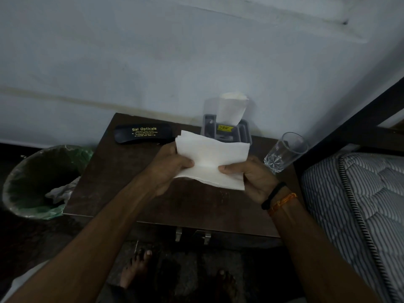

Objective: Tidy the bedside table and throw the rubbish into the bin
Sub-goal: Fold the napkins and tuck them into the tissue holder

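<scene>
White tissue [213, 158], dark brown tabletop [122, 184], black case [144, 133] with yellow lettering, green-lined bin [32, 178], grey-and-white striped mattress [360, 193].

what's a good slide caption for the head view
Both hands, left and right, hold a folded white tissue above the bedside table, bin alongside.

I see a white folded tissue [212, 159] held flat above the brown table [113, 182], my thumbs pinching its near edge. The bin [28, 182], lined in green, stands left, crumpled paper [61, 192] inside.
</scene>
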